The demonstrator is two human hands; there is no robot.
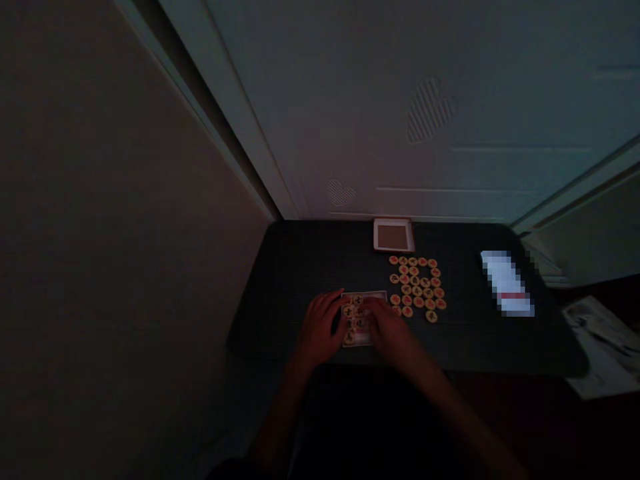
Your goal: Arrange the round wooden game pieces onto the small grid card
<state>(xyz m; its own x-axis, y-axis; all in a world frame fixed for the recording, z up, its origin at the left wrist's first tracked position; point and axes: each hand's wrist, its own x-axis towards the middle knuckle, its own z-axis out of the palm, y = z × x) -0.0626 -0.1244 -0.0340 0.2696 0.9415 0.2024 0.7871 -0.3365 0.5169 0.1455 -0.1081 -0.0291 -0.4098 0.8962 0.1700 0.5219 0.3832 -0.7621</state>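
A shallow open box [365,339] lies near the table's front edge, with several round Chinese chess pieces [349,338] set in rows inside it. My left hand [321,330] is at the box's left side, thumb and fingers apart and touching its rim. Over the right half of the box, my right hand [393,330] has its fingers drawn together on a Chinese chess piece [359,312], which they partly cover. Dim light blurs the fingertips. To the right, many more pieces [417,291] with red or dark characters lie face up in loose rows.
A second shallow tray or lid [393,237] rests at the back of the dark table [290,267], against a white panel with heart reliefs [430,110]. A pixelated bright phone-like rectangle [507,283] lies at the right. Papers [603,353] sit beyond the right edge.
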